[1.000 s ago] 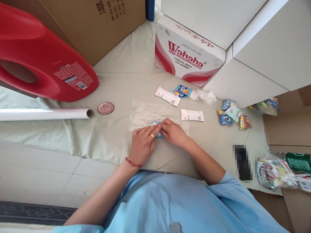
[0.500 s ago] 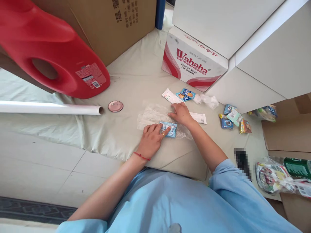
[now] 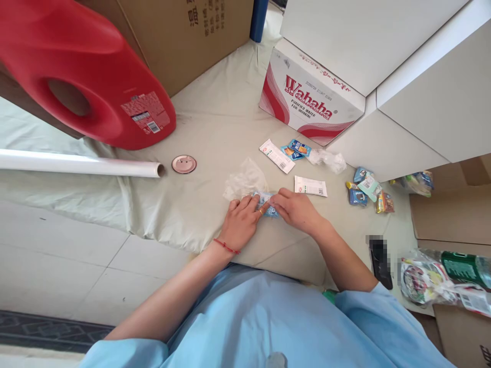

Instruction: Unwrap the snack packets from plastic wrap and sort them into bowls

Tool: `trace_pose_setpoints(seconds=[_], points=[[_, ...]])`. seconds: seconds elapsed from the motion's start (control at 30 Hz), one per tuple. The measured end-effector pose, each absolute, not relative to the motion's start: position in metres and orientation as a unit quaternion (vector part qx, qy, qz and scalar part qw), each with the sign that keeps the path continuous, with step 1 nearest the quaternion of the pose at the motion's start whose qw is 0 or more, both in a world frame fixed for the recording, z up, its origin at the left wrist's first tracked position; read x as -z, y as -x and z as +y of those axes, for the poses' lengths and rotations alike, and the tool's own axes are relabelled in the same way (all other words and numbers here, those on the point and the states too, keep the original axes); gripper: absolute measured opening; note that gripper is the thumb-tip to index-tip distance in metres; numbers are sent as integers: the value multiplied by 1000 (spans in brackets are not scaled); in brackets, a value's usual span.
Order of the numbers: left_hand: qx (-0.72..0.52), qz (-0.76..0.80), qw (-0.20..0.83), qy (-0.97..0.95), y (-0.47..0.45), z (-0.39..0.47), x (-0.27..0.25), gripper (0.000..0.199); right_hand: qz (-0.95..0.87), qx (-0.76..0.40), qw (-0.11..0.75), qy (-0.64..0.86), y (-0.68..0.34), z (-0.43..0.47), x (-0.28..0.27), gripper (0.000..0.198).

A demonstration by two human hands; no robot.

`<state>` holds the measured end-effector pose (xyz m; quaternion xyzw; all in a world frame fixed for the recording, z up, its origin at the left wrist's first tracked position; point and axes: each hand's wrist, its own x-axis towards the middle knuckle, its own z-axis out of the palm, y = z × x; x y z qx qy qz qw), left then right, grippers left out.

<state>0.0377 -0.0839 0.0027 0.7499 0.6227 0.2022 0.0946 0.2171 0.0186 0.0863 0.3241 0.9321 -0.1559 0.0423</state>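
Observation:
A clear plastic bag (image 3: 245, 180) lies crumpled on the cloth-covered surface, with a small blue packet (image 3: 271, 210) by its near side. My left hand (image 3: 241, 221) rests flat over the bag and the packet's left edge, its fingers stretched out. At the packet's right side, my right hand (image 3: 301, 210) has its fingertips pinched together on a gathered fold of the bag. The hands partly hide the packet and the fold. Beyond my right hand are two white sachets, one nearer (image 3: 310, 186) and one farther (image 3: 276, 156).
Blue snack packets (image 3: 297, 148) and crumpled plastic (image 3: 330, 159) lie near a Wahaha water box (image 3: 310, 97). Several small snacks (image 3: 368, 186) and a phone (image 3: 379, 263) sit to the right. A round badge (image 3: 184, 164), white tube (image 3: 80, 163) and red jug (image 3: 126, 102) are leftward.
My right hand has moved nearer, from the far side of the bag to the packet's right, and its fingers have closed. The bag has bunched up leftward, uncovering the nearer white sachet.

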Motion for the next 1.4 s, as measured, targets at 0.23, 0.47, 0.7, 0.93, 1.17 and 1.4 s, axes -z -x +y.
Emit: trace_pose_setpoints(seconds=[0.23, 0.47, 0.7, 0.93, 1.17, 1.4], points=[[-310, 613, 171, -706, -20, -88, -1, 39, 924, 180, 53, -334, -220, -5, -47, 46], [-465, 773, 146, -406, 9, -86, -7, 36, 914, 127, 84, -375, -208, -24, -44, 56], [-402, 786, 219, -416, 11, -37, -25, 62, 912, 122, 84, -381, -199, -30, -46, 58], [-198, 776, 208, -561, 11, -53, -40, 38, 891, 200, 50, -405, -206, -28, -37, 49], [-377, 676, 289, -563, -26, -66, -58, 24, 875, 259, -2, -409, -205, -25, -29, 36], [-326, 594, 225, -701, -69, -65, -27, 46, 836, 437, -159, -290, -248, -16, -45, 30]])
